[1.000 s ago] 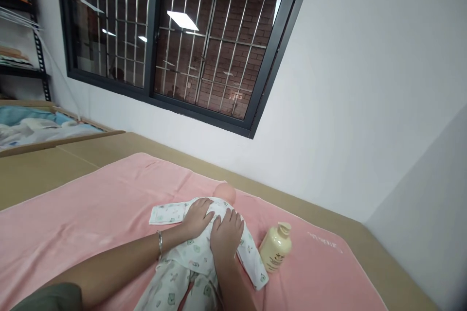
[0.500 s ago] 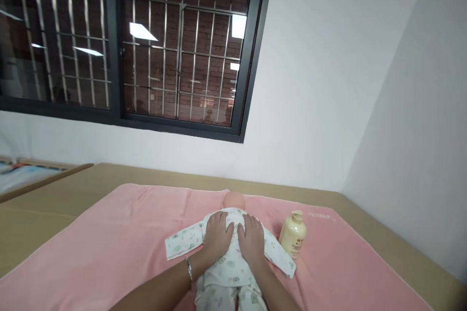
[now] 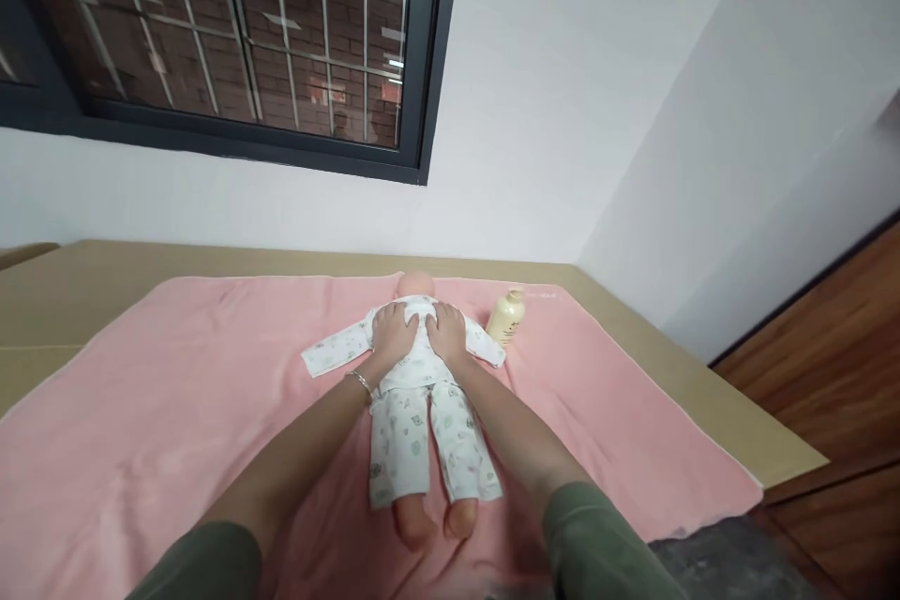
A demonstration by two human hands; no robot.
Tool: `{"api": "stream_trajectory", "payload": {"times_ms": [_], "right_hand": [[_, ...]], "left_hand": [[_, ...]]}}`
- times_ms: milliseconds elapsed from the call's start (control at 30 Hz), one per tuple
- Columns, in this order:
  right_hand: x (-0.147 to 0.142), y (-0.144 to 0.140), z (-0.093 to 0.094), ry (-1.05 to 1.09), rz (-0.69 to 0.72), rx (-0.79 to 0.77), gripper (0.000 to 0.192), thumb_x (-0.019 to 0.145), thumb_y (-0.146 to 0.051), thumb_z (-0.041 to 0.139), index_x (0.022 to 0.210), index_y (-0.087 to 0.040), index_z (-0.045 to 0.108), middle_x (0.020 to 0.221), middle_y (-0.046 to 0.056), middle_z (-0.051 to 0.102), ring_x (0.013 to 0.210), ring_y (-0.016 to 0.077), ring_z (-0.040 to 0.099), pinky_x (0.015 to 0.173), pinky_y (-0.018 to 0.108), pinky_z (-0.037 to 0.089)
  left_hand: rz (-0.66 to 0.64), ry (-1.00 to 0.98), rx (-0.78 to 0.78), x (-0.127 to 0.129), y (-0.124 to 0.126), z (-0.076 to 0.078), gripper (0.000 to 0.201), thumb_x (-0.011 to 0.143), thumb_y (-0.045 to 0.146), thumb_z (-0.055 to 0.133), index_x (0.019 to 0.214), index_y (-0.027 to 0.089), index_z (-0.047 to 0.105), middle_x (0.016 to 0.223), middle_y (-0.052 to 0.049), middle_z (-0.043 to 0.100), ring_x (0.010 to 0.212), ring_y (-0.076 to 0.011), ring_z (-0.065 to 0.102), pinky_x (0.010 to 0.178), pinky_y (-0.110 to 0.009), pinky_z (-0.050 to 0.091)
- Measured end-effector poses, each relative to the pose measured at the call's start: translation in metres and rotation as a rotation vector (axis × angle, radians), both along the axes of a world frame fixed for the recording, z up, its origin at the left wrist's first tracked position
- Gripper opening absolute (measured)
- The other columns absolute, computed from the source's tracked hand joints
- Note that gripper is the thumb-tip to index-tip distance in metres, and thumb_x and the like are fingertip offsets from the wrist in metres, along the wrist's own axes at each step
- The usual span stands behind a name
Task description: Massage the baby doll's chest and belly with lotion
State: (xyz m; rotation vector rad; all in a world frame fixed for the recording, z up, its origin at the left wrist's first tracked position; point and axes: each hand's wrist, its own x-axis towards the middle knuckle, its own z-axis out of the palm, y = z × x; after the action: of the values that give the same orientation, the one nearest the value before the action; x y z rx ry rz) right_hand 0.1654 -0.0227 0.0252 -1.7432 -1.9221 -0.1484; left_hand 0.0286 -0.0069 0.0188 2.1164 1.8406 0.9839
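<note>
A baby doll (image 3: pixel 422 366) in white printed pajamas lies on a pink blanket (image 3: pixel 232 403), its head toward the wall and bare feet toward me. Both arms of the doll are spread sideways. My left hand (image 3: pixel 394 335) rests on the left side of its upper torso, fingers stretched out. On the right side of the torso my right hand (image 3: pixel 446 334) lies flat in the same way, the thumbs pointing toward each other. A cream pump bottle (image 3: pixel 506 317) stands just beyond the doll's right-hand sleeve, apart from my hands.
The blanket covers a tan tabletop (image 3: pixel 787 455) that meets a white wall (image 3: pixel 520 159). A barred window (image 3: pixel 281 37) with a dark frame is above. Wooden panels (image 3: pixel 822 375) stand at the right, beside a dark grey surface (image 3: pixel 731 562) below the table edge.
The camera view has tilted down and shifted right, so the doll's legs and feet and my sleeves now show. My hands stay on the doll's upper torso.
</note>
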Motion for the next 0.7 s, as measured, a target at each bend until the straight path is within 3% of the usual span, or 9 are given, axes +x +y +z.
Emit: {"api": "stream_trajectory", "payload": {"times_ms": [700], "right_hand": [[0.001,0.005,-0.011,0.093,0.005,0.123,0.035,0.095,-0.028,0.045,0.123,-0.016,0.06,0.126,0.011,0.063,0.119,0.025,0.05,0.107,0.038,0.029]], "left_hand": [[0.012,-0.002,0.057,-0.002,0.008,-0.009,0.04,0.093,0.039,0.045,0.126,0.019,0.055,0.13,-0.012,0.06,0.125,-0.0302,0.05,0.108,-0.044,0.035]]}}
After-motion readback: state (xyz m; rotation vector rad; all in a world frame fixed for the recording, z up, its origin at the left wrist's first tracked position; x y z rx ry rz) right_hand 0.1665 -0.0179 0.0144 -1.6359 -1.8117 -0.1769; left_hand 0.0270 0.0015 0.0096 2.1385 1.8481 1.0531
